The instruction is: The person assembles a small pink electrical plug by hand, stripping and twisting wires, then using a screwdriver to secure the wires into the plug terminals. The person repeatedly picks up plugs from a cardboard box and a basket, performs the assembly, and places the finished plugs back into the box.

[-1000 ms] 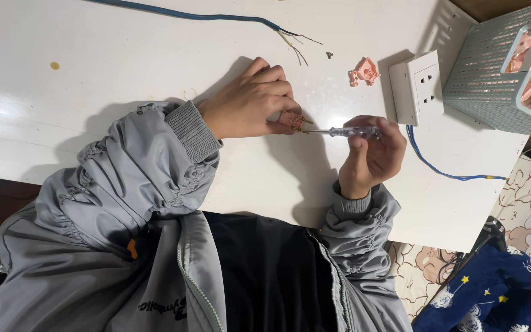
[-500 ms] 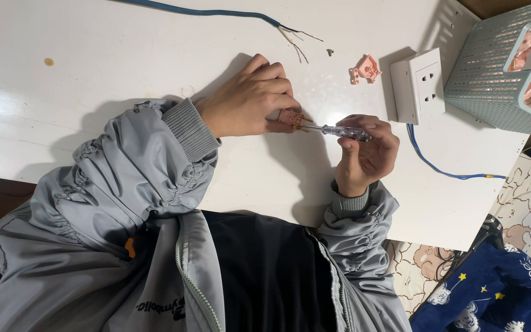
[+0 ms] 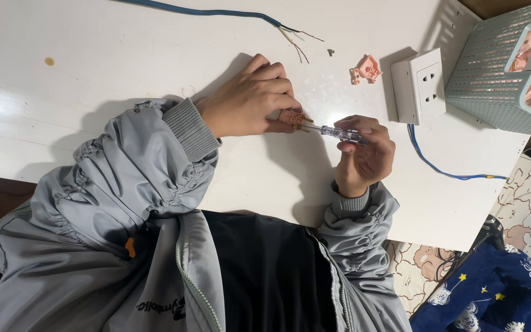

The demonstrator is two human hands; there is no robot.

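Note:
My left hand (image 3: 250, 98) rests on the white table (image 3: 93, 55) and pinches a small pink plug part (image 3: 291, 118) with brass pins. My right hand (image 3: 364, 154) grips a screwdriver with a clear handle (image 3: 342, 133); its tip touches the pink part. Both sleeves are grey. A second pink plug part (image 3: 365, 69) lies apart near the white wall socket (image 3: 419, 85).
A blue cable with stripped wire ends (image 3: 290, 34) runs along the far side of the table. Another blue cable (image 3: 437, 169) leads from the socket. A tiny screw (image 3: 330, 53) lies loose. A green mesh basket (image 3: 499, 74) holding pink parts stands at the right edge.
The hands have stayed together at the same spot; the screwdriver has turned slightly against the pink part. Nothing else on the table moved.

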